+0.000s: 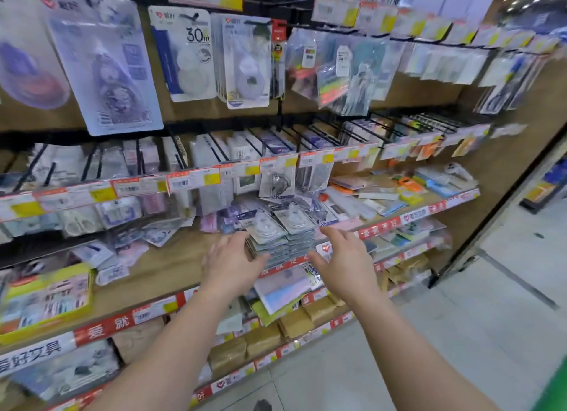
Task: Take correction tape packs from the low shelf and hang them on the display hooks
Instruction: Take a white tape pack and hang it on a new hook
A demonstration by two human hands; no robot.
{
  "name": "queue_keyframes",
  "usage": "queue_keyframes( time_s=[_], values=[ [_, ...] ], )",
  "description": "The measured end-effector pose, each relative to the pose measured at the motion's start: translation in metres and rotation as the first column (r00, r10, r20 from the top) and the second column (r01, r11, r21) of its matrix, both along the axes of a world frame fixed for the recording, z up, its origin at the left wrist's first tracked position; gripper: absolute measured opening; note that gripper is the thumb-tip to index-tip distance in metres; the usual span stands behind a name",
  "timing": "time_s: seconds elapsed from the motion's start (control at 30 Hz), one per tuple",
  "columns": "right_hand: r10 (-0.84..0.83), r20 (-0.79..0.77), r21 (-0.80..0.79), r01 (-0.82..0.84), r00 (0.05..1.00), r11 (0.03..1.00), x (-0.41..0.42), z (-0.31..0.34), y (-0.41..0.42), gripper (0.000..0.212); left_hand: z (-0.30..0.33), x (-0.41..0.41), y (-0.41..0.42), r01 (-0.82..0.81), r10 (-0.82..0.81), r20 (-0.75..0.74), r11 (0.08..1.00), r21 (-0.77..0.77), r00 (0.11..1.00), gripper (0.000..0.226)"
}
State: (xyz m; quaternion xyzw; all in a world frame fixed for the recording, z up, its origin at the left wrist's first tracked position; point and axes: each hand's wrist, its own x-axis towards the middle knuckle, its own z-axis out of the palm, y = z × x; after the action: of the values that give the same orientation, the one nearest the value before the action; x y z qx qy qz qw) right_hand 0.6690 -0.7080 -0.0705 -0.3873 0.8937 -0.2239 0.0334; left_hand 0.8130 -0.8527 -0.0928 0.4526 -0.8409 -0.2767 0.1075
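Observation:
A stack of correction tape packs [283, 235], grey-blue cards with clear blisters, lies on the low wooden shelf [159, 269]. My left hand [228, 262] reaches to the stack's left side, fingers straight, fingertips at its edge. My right hand [345, 258] hovers at the stack's right side, fingers spread and relaxed, holding nothing. Above, more correction tape packs [245, 62] hang on display hooks [196, 17] in the top row, and a middle row of hooks [277, 180] carries further packs behind price tags.
A yellow display box [46, 297] stands at the left of the low shelf. Loose packs [159, 235] and stationery [408, 192] lie scattered along it. Lower shelves hold brown parcels [260, 340]. Tiled floor [460, 334] opens to the right.

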Motion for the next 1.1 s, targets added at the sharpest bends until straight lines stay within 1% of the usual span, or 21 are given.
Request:
queue_keyframes(
  time_s=[0.23, 0.33, 0.4, 0.47, 0.57, 0.63, 0.73, 0.8, 0.87, 1.0, 1.03, 1.1],
  values=[
    [-0.031, 0.051, 0.101, 0.026, 0.998, 0.995, -0.061, -0.025, -0.074, 0.057, -0.031, -0.053, -0.072, -0.064, 0.061, 0.030, 0.991, 0.118, 0.998, 0.059],
    [-0.040, 0.083, 0.129, 0.029, 0.996, 0.991, -0.084, -0.032, -0.108, 0.056, -0.044, -0.073, -0.100, -0.089, 0.088, 0.019, 0.963, 0.253, 0.996, 0.059],
    [-0.051, 0.112, 0.132, 0.036, 0.992, 0.991, -0.095, -0.039, -0.125, 0.055, -0.057, -0.085, -0.120, -0.104, 0.096, 0.042, 0.951, 0.293, 0.994, 0.070],
    [-0.062, 0.136, 0.159, 0.040, 0.989, 0.986, -0.105, -0.048, -0.137, 0.055, -0.072, -0.095, -0.137, -0.111, 0.092, 0.077, 0.949, 0.295, 0.993, 0.084],
    [-0.067, 0.158, 0.231, 0.029, 0.985, 0.972, -0.119, -0.060, -0.150, 0.055, -0.080, -0.104, -0.146, -0.134, 0.099, 0.126, 0.942, 0.309, 0.987, 0.082],
    [-0.082, 0.176, 0.264, 0.033, 0.981, 0.964, -0.127, -0.065, -0.158, 0.056, -0.082, -0.110, -0.147, -0.153, 0.117, 0.122, 0.924, 0.350, 0.986, 0.090],
    [-0.102, 0.210, 0.292, 0.037, 0.972, 0.956, -0.140, -0.073, -0.167, 0.057, -0.091, -0.119, -0.146, -0.183, 0.158, 0.094, 0.892, 0.413, 0.983, 0.109],
    [-0.129, 0.258, 0.316, 0.042, 0.958, 0.948, -0.150, -0.076, -0.173, 0.059, -0.099, -0.122, -0.145, -0.231, 0.227, 0.063, 0.860, 0.455, 0.972, 0.114],
    [-0.143, 0.295, 0.344, 0.034, 0.945, 0.938, -0.159, -0.077, -0.177, 0.063, -0.100, -0.122, -0.142, -0.265, 0.281, 0.046, 0.817, 0.512, 0.958, 0.109],
    [-0.145, 0.360, 0.392, -0.008, 0.922, 0.920, -0.176, -0.082, -0.183, 0.075, -0.105, -0.123, -0.137, -0.285, 0.358, -0.005, 0.753, 0.593, 0.934, 0.093],
    [-0.141, 0.384, 0.398, -0.027, 0.913, 0.917, -0.180, -0.083, -0.185, 0.077, -0.106, -0.123, -0.136, -0.290, 0.382, -0.020, 0.734, 0.614, 0.924, 0.084],
    [-0.137, 0.446, 0.391, -0.055, 0.885, 0.919, -0.187, -0.083, -0.187, 0.079, -0.105, -0.125, -0.132, -0.296, 0.423, -0.052, 0.712, 0.637, 0.905, 0.052]
  ],
)
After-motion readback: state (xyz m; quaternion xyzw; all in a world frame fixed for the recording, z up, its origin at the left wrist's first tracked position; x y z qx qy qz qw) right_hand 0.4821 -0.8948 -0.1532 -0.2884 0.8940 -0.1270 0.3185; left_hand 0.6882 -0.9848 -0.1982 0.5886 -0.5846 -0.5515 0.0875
